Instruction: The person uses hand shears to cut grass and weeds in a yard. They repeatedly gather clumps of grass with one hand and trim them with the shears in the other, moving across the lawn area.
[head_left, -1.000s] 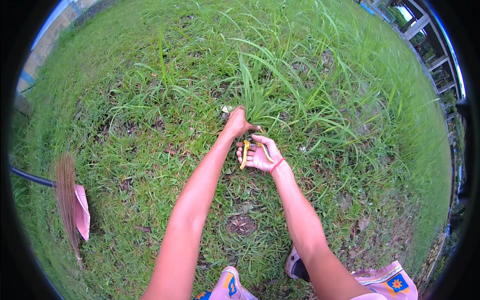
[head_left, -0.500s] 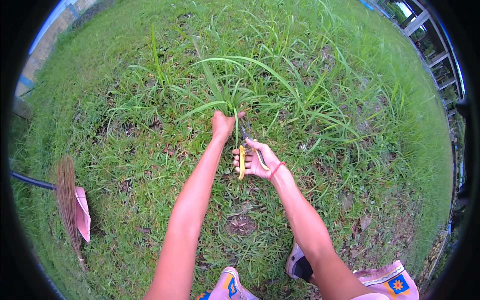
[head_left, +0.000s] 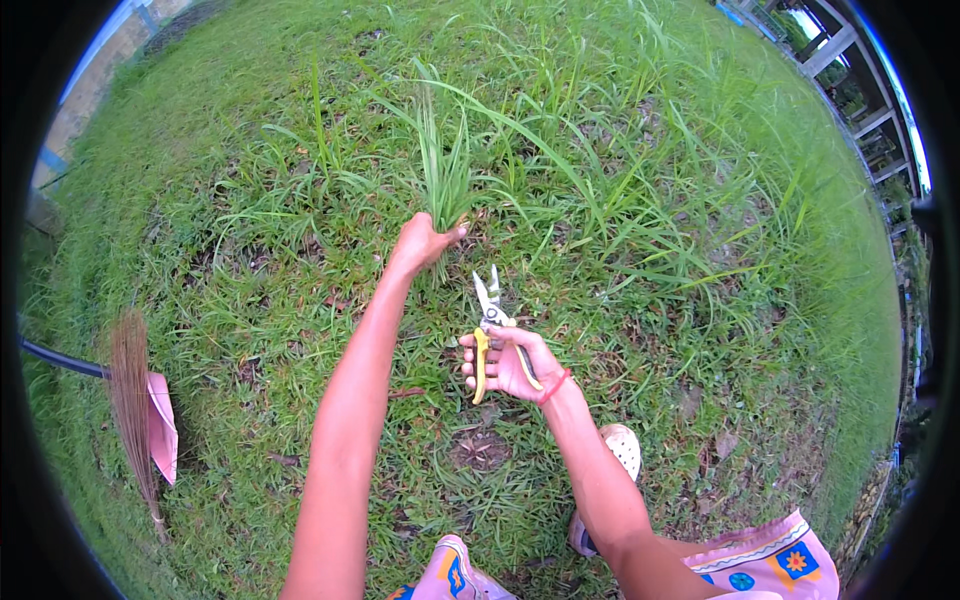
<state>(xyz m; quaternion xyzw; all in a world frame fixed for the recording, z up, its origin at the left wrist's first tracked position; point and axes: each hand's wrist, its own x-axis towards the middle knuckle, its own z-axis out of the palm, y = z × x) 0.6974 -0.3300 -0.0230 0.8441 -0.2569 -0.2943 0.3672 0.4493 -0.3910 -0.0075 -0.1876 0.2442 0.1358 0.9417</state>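
Observation:
My left hand is closed around a bunch of long green grass blades, which point up and away from me. Lower and to the right, my right hand holds a pair of pruning shears with yellow and black handles. Their metal blades stand apart and point toward the grass, with nothing between them. A gap separates the blade tips from my left hand. A red band circles my right wrist.
A stick broom and a pink dustpan with a dark handle lie at the left. Taller grass grows ahead and to the right. My light clog rests on the lawn beside my right forearm. A wall borders the far left.
My left hand has shifted slightly left with the grass bunch, now gathered more upright. The shears have drawn back toward me, away from the grass base, and their blades show plainly apart.

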